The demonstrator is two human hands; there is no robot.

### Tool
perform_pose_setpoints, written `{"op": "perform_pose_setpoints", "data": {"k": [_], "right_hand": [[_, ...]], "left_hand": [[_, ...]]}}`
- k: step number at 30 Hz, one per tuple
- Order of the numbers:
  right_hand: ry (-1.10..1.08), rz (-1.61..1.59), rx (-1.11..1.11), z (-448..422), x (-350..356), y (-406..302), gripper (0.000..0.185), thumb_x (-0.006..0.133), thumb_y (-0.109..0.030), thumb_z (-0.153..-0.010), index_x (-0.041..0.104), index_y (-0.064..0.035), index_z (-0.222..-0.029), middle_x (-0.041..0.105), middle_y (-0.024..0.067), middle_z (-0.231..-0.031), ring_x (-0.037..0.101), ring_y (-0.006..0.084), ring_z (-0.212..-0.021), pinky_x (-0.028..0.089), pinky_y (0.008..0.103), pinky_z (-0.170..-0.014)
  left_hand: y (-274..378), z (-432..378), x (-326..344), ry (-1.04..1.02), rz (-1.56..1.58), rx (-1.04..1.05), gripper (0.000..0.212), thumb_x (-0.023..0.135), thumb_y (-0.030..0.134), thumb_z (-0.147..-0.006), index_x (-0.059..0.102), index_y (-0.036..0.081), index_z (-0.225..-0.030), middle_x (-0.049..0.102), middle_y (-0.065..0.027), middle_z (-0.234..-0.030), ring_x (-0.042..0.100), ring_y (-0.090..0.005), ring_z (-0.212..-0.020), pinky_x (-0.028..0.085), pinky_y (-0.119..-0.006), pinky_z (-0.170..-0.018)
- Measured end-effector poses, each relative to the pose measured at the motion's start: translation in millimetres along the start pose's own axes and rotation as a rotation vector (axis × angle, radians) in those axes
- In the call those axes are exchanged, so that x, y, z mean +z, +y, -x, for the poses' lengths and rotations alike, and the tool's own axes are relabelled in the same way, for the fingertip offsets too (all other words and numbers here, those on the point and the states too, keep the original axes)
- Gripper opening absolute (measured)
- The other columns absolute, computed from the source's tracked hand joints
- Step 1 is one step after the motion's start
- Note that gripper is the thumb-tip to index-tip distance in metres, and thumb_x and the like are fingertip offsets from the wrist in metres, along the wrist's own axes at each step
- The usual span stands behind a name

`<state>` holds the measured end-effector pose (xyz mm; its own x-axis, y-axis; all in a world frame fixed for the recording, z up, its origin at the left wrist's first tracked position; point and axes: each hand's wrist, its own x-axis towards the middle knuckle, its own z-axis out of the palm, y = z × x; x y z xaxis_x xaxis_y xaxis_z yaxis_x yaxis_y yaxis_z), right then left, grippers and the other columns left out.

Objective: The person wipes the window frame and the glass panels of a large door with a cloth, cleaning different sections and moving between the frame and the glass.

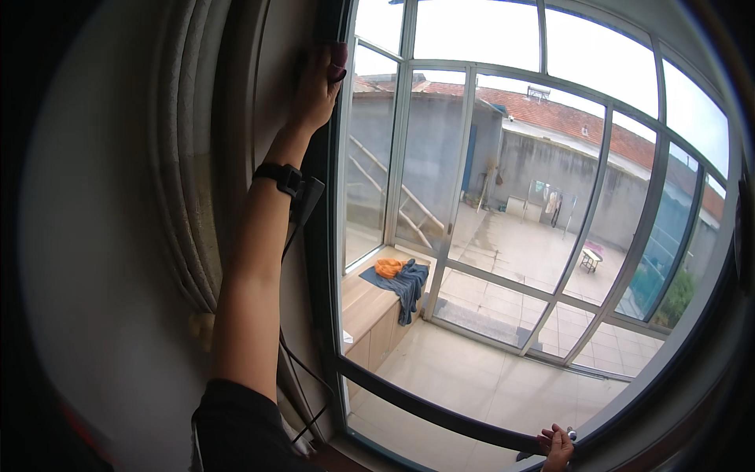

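Observation:
Up at the dark frame (334,236) of a glazed opening, my left hand (318,97) holds a dark red cloth (339,54). It presses the cloth to the upper left side of the frame; part of the cloth is hidden by the fingers. A black watch (288,179) is on that wrist. Down at the lower right, my right hand (556,449) is by the end of a dark crossbar (442,408), beside a small shiny metal knob (571,433). Its fingers are slightly bent, and whether they grip the bar is unclear.
A black plug (307,200) with a cable (307,374) is close to my left forearm. Gathered curtains (177,177) hang at the left. Beyond the frame, a wooden cabinet (365,301) carries an orange cloth (389,268) and a blue garment (407,286), before a glazed partition (460,224) and a courtyard.

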<state>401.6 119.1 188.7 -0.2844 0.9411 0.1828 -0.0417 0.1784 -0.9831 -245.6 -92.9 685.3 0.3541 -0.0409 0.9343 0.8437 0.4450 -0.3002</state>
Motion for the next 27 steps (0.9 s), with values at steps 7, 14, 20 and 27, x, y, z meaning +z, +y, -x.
{"op": "perform_pose_setpoints", "data": {"k": [7, 14, 20, 27], "right_hand": [[0.103, -0.001, -0.013, 12.0, 34.1, -39.0, 0.035, 0.045, -0.018, -0.099, 0.052, 0.0055, -0.124, 0.065, 0.0181, -0.106, 0.065, 0.0246, -0.091, 0.053, 0.0324, -0.08], [0.171, -0.075, -0.127, -11.5, 66.3, -51.1, 0.033, 0.046, -0.023, -0.098, 0.058, 0.0006, -0.118, 0.066, 0.0124, -0.092, 0.067, 0.021, -0.081, 0.056, 0.0322, -0.078], [0.07, -0.054, -0.13, -17.5, 105.8, -70.6, 0.032, 0.048, -0.023, -0.098, 0.059, 0.0019, -0.114, 0.067, 0.0138, -0.092, 0.068, 0.0219, -0.08, 0.056, 0.0328, -0.079], [-0.061, -0.095, -0.164, -28.2, 131.1, -67.3, 0.03, 0.049, -0.021, -0.097, 0.061, 0.0041, -0.108, 0.067, 0.0155, -0.091, 0.068, 0.0226, -0.08, 0.056, 0.0333, -0.078]], "left_hand": [[-18.7, -37.5, 18.2, 0.058, 0.107, 0.092, 0.055, 0.059, 0.011, -0.088, 0.035, 0.0, -0.136, 0.044, -0.0234, -0.133, 0.042, -0.0401, -0.123, 0.035, -0.046, -0.104], [45.2, 67.7, -8.0, -0.048, 0.149, -0.054, 0.076, 0.06, -0.002, -0.084, 0.017, 0.004, -0.147, 0.022, -0.0233, -0.148, 0.026, -0.0416, -0.136, 0.025, -0.046, -0.113], [105.3, 195.9, -72.2, -0.345, 0.262, -0.323, 0.082, 0.058, -0.007, -0.081, 0.011, 0.003, -0.148, 0.014, -0.0239, -0.151, 0.021, -0.0426, -0.138, 0.021, -0.046, -0.114], [137.2, 281.8, -106.5, -0.483, 0.271, -0.413, 0.076, 0.059, -0.006, -0.08, 0.017, -0.004, -0.144, 0.01, -0.0289, -0.151, 0.021, -0.0481, -0.135, 0.022, -0.049, -0.112]]}}
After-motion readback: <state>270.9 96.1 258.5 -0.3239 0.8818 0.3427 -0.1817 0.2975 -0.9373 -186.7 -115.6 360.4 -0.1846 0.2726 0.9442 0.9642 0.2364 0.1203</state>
